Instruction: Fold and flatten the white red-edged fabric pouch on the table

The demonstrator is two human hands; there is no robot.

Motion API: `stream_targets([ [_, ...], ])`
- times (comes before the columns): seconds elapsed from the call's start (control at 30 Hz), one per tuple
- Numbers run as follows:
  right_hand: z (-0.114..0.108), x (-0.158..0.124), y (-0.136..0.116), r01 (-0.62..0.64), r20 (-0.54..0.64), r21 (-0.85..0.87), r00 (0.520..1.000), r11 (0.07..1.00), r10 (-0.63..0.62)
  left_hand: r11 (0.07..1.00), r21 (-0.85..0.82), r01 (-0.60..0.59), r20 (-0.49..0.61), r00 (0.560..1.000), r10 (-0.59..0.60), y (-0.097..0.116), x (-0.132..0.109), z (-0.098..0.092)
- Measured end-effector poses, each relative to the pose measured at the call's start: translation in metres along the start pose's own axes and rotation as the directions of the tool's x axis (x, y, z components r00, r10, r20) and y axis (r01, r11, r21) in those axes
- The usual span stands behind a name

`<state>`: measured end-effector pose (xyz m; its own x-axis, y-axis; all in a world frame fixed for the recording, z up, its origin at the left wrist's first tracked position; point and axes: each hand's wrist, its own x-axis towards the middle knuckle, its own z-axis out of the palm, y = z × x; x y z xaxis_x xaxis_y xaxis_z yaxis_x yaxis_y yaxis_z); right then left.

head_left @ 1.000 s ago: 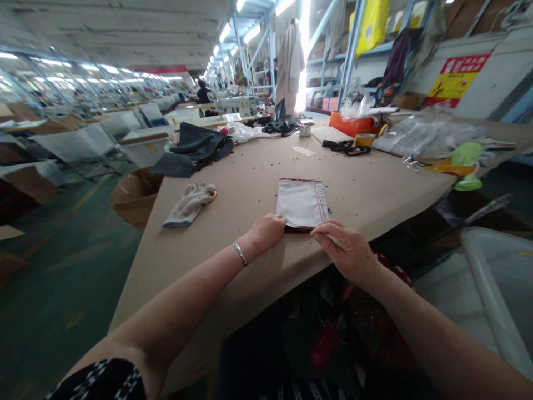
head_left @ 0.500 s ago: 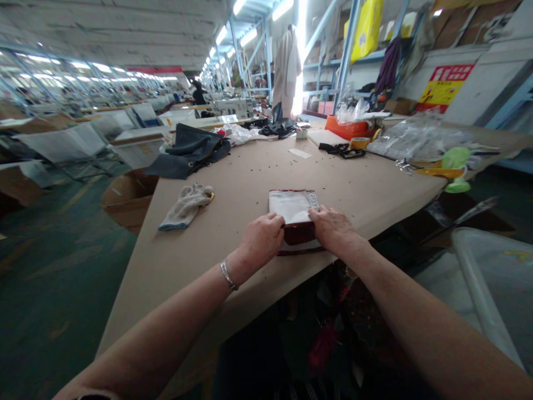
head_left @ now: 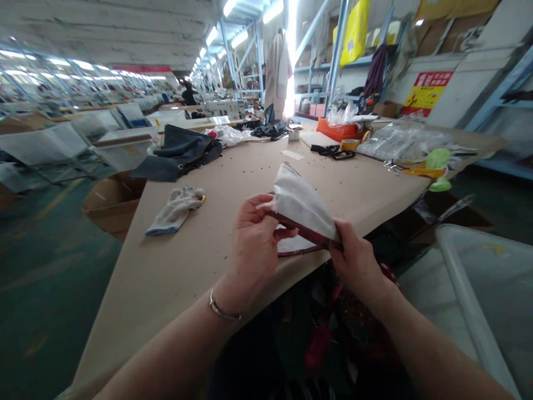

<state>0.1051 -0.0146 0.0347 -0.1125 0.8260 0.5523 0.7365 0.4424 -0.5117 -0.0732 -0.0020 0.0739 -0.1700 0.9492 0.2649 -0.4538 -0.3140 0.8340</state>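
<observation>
Hands lift a white fabric piece point(head_left: 302, 205) with a dark red edge just above the table's point(head_left: 175, 266) near edge — left hand point(head_left: 254, 244) fingers pinch its left end, right hand point(head_left: 353, 258) fingers grip its lower right corner. Bare tabletop lies beyond; a work glove point(head_left: 175, 210) rests well left.

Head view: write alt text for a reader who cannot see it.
Both hands, left hand and right hand, hold a white-and-dark-red fabric piece lifted above the near edge of a long tan worktable. A work glove and a dark garment lie farther left.
</observation>
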Motion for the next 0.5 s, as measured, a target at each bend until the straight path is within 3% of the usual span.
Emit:
stream_targets([
  [0.1,-0.008,-0.051,0.007,-0.228,0.108,0.305,0.973,0.925,0.204,0.971,-0.077,0.225,0.033,0.974,-0.223,-0.012,-0.044,0.007],
  [0.13,-0.010,-0.065,0.010,-0.326,0.149,0.466,0.945,0.822,0.291,0.958,-0.027,0.287,0.054,0.957,-0.285,-0.020,-0.058,0.005],
  [0.2,-0.012,-0.091,0.014,-0.490,0.253,0.730,0.842,0.477,0.477,0.911,0.199,0.361,0.174,0.902,-0.396,-0.036,-0.083,0.000],
  [0.23,-0.014,-0.103,0.015,-0.549,0.337,0.783,0.770,0.293,0.542,0.868,0.327,0.374,0.271,0.843,-0.465,-0.042,-0.094,-0.002],
  [0.27,-0.015,-0.113,0.015,-0.604,0.435,0.784,0.700,0.144,0.566,0.819,0.421,0.389,0.373,0.749,-0.548,-0.046,-0.103,-0.003],
  [0.3,-0.016,-0.123,0.014,-0.658,0.530,0.752,0.644,0.046,0.552,0.770,0.479,0.421,0.458,0.629,-0.628,-0.047,-0.109,-0.004],
  [0.37,-0.021,-0.139,0.011,-0.778,0.701,0.628,0.564,-0.005,0.436,0.675,0.499,0.544,0.542,0.412,-0.733,-0.045,-0.114,0.000],
  [0.4,-0.025,-0.145,0.009,-0.827,0.764,0.561,0.532,0.032,0.365,0.629,0.477,0.614,0.545,0.355,-0.760,-0.042,-0.114,0.003],
  [0.43,-0.030,-0.148,0.007,-0.859,0.807,0.504,0.506,0.091,0.306,0.593,0.444,0.671,0.528,0.339,-0.779,-0.040,-0.112,0.006],
  [0.5,-0.045,-0.147,0.003,-0.881,0.863,0.416,0.460,0.226,0.207,0.567,0.359,0.741,0.469,0.382,-0.797,-0.040,-0.105,0.012],
])
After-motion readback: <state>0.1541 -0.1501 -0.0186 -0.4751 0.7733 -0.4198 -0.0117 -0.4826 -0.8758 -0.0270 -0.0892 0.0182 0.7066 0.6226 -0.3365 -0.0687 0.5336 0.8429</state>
